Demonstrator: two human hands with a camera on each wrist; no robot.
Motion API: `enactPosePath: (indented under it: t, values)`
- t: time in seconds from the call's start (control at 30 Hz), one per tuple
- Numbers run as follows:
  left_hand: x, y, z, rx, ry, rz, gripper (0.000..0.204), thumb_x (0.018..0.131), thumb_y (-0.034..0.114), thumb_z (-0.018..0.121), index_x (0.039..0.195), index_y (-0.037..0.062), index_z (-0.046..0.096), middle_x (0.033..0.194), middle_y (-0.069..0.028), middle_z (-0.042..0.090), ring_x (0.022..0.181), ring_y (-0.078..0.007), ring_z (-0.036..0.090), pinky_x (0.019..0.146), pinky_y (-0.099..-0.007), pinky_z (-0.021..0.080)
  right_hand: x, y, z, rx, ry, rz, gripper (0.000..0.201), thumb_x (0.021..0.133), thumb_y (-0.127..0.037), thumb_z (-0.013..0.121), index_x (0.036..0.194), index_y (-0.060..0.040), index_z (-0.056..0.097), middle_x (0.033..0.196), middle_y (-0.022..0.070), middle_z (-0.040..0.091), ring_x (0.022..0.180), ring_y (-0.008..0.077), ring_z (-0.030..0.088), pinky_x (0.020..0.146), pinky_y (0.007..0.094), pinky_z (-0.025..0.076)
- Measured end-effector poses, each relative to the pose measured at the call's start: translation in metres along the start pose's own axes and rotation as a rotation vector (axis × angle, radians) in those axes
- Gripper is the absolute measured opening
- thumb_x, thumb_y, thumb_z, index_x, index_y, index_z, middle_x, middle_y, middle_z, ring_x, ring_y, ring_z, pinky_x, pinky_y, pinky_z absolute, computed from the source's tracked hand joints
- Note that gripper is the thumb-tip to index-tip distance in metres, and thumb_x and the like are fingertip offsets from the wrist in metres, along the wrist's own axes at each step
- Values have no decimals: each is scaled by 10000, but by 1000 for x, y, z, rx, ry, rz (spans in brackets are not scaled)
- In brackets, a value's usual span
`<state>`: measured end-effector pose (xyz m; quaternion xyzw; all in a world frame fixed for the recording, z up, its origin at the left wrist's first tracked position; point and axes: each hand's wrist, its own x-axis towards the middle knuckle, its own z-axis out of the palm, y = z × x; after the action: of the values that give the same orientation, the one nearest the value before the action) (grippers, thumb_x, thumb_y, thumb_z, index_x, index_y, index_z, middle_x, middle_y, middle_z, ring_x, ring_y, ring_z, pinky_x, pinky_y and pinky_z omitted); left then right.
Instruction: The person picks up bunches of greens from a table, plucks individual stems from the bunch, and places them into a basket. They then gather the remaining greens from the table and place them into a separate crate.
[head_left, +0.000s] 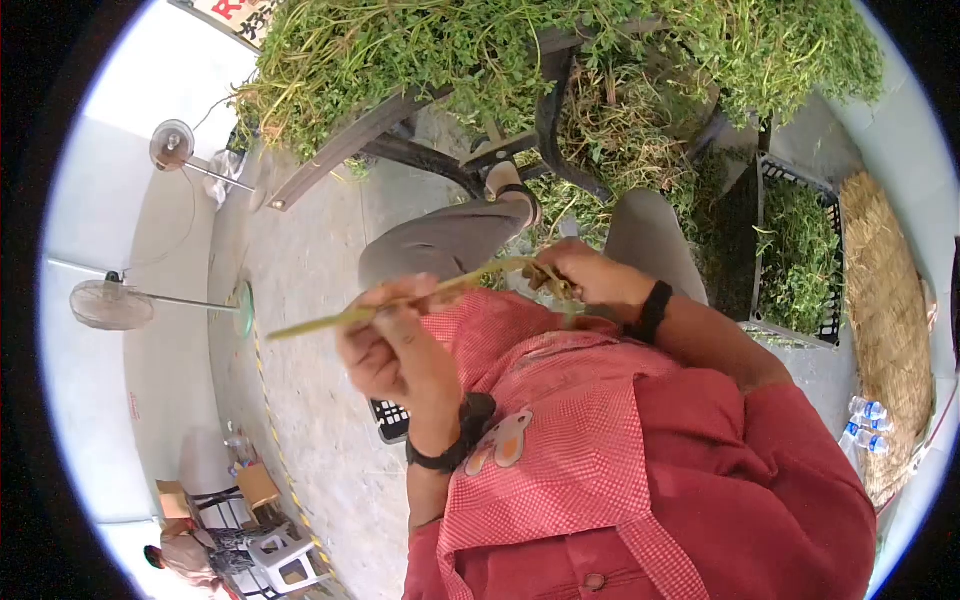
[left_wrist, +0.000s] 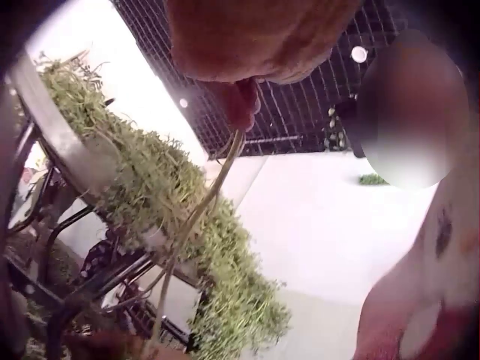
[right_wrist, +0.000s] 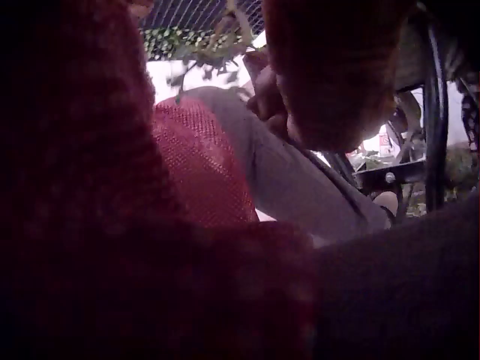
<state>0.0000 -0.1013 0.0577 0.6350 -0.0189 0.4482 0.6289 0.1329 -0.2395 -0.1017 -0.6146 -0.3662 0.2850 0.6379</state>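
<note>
A long yellow-green stem [head_left: 330,322] stretches between both hands in the head view. My left hand [head_left: 395,350] pinches it between thumb and fingers, with one end sticking out to the left. My right hand [head_left: 592,276] grips the other end, beside a small bunch of wilted leaves [head_left: 552,283]. In the left wrist view the stem [left_wrist: 196,214] runs down from the fingertips of my left hand [left_wrist: 259,45]. The right wrist view is dark; my right hand [right_wrist: 330,82] has curled fingers near some leaves [right_wrist: 191,64].
Green plants [head_left: 400,60] are heaped on a table with a wooden edge [head_left: 340,150]. More plants [head_left: 625,130] lie beneath on the floor. A black crate [head_left: 835,215] of greens, a straw roll [head_left: 880,320] and bottles [head_left: 868,425] stand right. Fans [head_left: 112,304] and a stool [head_left: 285,560] are left.
</note>
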Motion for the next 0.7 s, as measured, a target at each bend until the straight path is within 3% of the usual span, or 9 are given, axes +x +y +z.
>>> enactPosePath:
  t: [0.07, 0.13, 0.17, 0.27, 0.37, 0.43, 0.47, 0.53, 0.7]
  values:
    - [6, 2, 2, -100, 23, 103, 179, 913, 115, 513, 1020, -28, 526, 868, -175, 631, 645, -188, 619, 571, -306, 551, 1, 2, -10, -618, -92, -446, 137, 831, -105, 550, 915, -16, 613, 637, 34, 576, 478, 77, 499, 404, 218, 371]
    - [18, 1, -6, -178, 12, -121, 193, 915, 129, 513, 1030, -25, 530, 874, -174, 633, 638, -180, 616, 593, -295, 550, 1, -23, 4, 906, -56, 409, 169, 833, -106, 546, 966, -13, 595, 755, 58, 607, 559, 90, 541, 432, 222, 390]
    - [20, -3, -9, -224, 22, -161, 193, 915, 128, 514, 1039, -18, 535, 878, -168, 637, 661, -162, 617, 618, -284, 549, -1, -33, 5, 898, -58, 397, 169, 833, -106, 546, 966, -13, 595, 755, 58, 607, 559, 90, 541, 432, 222, 390]
    - [21, -16, -15, -255, 108, -222, 183, 916, 127, 511, 1030, -14, 536, 897, -164, 636, 693, -147, 612, 630, -272, 547, -12, -49, 10, -285, -78, -285, 181, 864, -102, 507, 1007, -10, 569, 882, 68, 615, 670, 100, 565, 474, 215, 409]
    - [23, -25, -23, -305, 192, -296, 177, 916, 127, 510, 1017, -16, 536, 929, -165, 630, 713, -141, 601, 643, -257, 544, -7, -49, 16, 981, -91, 382, 167, 878, -100, 513, 1001, 2, 560, 898, 44, 604, 746, 90, 559, 515, 205, 418]
    - [25, -29, -26, -322, 190, -302, 172, 919, 127, 503, 1012, -14, 536, 942, -161, 625, 721, -141, 597, 655, -252, 542, 0, -38, 14, -434, 28, -787, 176, 890, -146, 545, 989, -2, 570, 850, 16, 574, 707, 51, 517, 510, 186, 385]
    - [26, -30, -27, -341, 187, -309, 167, 922, 126, 496, 1008, -12, 535, 954, -157, 620, 729, -141, 592, 666, -247, 540, 0, -37, 15, -433, 27, -788, 176, 890, -146, 545, 989, -2, 570, 850, 16, 574, 707, 51, 517, 510, 186, 385]
    - [28, -33, -28, -351, 198, -314, 166, 923, 127, 494, 1005, -11, 534, 955, -151, 617, 741, -139, 591, 675, -246, 538, -2, -34, 20, 715, -343, 120, 172, 882, -181, 579, 957, -26, 589, 740, -29, 518, 629, 29, 466, 485, 178, 337]
    - [29, -33, -31, -354, 215, -320, 168, 924, 136, 495, 997, -11, 529, 954, -134, 610, 772, -133, 586, 695, -244, 535, -1, -38, 30, 533, -346, 282, 204, 894, -172, 566, 969, 11, 614, 612, -49, 447, 495, 20, 359, 432, 192, 265]
